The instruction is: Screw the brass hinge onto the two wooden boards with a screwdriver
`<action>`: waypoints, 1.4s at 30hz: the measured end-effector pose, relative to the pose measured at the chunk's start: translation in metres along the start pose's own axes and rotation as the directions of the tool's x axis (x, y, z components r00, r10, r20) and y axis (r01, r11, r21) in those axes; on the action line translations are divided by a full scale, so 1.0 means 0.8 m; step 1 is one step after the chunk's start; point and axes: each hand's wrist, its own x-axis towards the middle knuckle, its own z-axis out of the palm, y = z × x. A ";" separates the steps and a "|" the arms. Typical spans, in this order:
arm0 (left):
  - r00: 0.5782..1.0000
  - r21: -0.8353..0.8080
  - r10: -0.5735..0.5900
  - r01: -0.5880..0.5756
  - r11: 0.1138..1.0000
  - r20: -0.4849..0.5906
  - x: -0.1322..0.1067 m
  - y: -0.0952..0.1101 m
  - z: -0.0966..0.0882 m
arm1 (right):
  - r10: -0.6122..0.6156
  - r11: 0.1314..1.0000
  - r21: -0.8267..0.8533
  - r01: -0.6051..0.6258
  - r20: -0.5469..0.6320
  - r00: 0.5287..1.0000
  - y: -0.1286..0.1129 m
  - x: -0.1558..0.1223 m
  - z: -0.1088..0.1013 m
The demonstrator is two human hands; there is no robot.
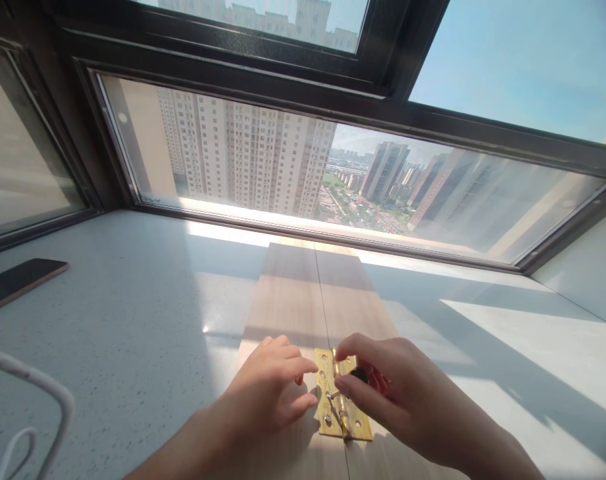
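A brass hinge [333,403] lies flat across the seam between two light wooden boards [303,293] on a pale sill. My left hand [270,393] rests on the left board, its fingers curled, with the fingertips touching the hinge's left leaf. My right hand [383,390] hovers over the hinge's right leaf, thumb and forefinger pinched at the hinge pin. A dark and red object [367,379] shows in its palm; I cannot make out what it is.
A dark phone [17,281] lies at the far left of the speckled sill [133,300]. A white cable [27,400] loops at the lower left. A black-framed window [333,113] runs along the back, with tall buildings outside.
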 end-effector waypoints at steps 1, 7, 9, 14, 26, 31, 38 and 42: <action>1.000 -0.005 0.001 -0.001 1.000 0.022 0.003 0.004 0.003 | 0.007 0.999 -0.037 -0.008 -0.011 1.000 -0.001 -0.002 -0.003; 0.995 -0.051 0.090 -0.088 0.995 0.035 0.023 0.015 0.014 | -0.044 0.999 -0.002 0.045 0.032 0.998 -0.003 -0.011 -0.012; 0.989 -0.054 0.145 -0.143 0.988 0.042 0.029 0.015 0.016 | -0.069 0.997 0.046 0.066 0.056 0.996 -0.005 -0.012 -0.013; 0.973 -0.007 0.213 -0.214 0.977 0.092 0.035 0.019 0.014 | -0.080 0.994 0.083 0.074 0.074 0.994 -0.008 -0.012 -0.017; 0.946 0.408 0.243 -0.313 0.858 0.214 0.047 0.044 0.006 | -0.107 0.990 -0.127 0.061 -0.394 0.913 0.014 -0.043 -0.072; 0.951 0.364 0.122 -0.224 0.904 0.283 0.069 0.050 -0.003 | 0.020 0.994 -0.076 -0.079 -0.585 0.811 0.019 -0.047 -0.076; 0.961 0.309 0.010 -0.099 0.946 0.275 0.138 0.036 0.015 | 0.388 0.919 0.214 -0.331 -0.632 0.671 0.012 -0.050 -0.081; 0.951 0.312 -0.019 -0.083 0.947 0.310 0.167 0.023 0.033 | 0.414 0.909 0.246 -0.337 -0.638 0.649 0.004 -0.049 -0.080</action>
